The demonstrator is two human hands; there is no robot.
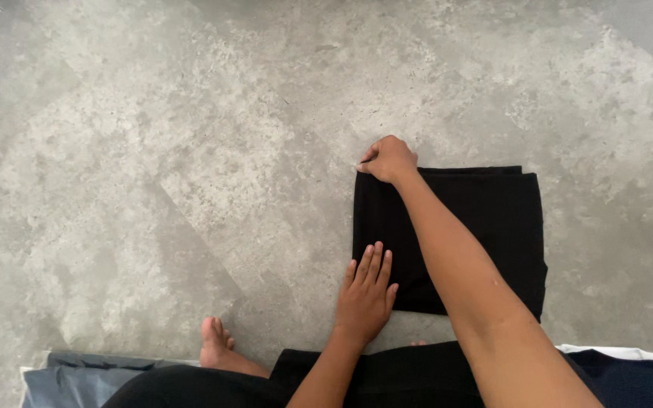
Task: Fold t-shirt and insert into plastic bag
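A black cloth (493, 227), folded into a rough square, lies flat on the grey mottled floor (190, 151). My right hand (388, 159) reaches across it and pinches the cloth's far left corner with closed fingers. My left hand (366, 293) lies flat, fingers together, on the near left edge of the cloth, pressing it down. My right forearm crosses over the middle of the cloth and hides part of it.
My bare foot (217, 344) rests on the floor left of my left arm. A grey-blue cloth (69, 381) lies at the bottom left. A dark blue and white garment (629, 374) lies at the bottom right. My lap is in black.
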